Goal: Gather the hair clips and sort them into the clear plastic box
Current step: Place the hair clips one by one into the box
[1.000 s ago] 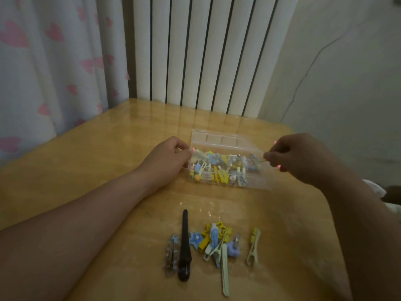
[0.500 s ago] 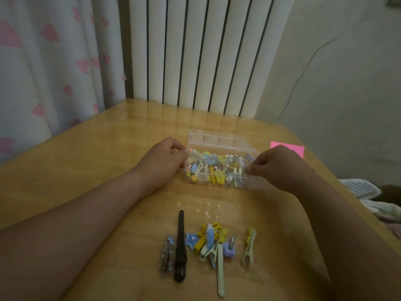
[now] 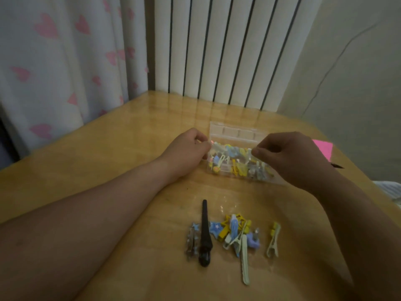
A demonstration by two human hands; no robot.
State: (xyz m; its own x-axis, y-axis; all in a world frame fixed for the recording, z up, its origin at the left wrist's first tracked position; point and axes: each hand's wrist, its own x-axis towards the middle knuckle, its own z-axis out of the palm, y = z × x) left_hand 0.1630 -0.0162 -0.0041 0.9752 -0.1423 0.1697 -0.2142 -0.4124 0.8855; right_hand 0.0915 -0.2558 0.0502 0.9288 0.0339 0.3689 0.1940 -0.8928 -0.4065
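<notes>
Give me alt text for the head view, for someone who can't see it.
Two hands work at a clear box of colourful clips on a wooden table: the left hand holds its left end, the right hand pinches over its contents. Nearer the camera lies a pile of loose clips, with a long black clip on its left.

The counter (image 3: pixel 108 161) is wood under a glossy varnish, which mirrors the radiator (image 3: pixel 217 51); the ribs of the radiator look smooth and painted. The clear plastic box (image 3: pixel 236 135) is transparent and shiny. The black clip (image 3: pixel 205 235) looks like smooth plastic with a little shine, and the pale long clip (image 3: pixel 244 261) looks more matt. The curtain (image 3: pixel 54 61) is soft, matt cloth. The pink sheet (image 3: pixel 323 147) looks like matt paper.
</notes>
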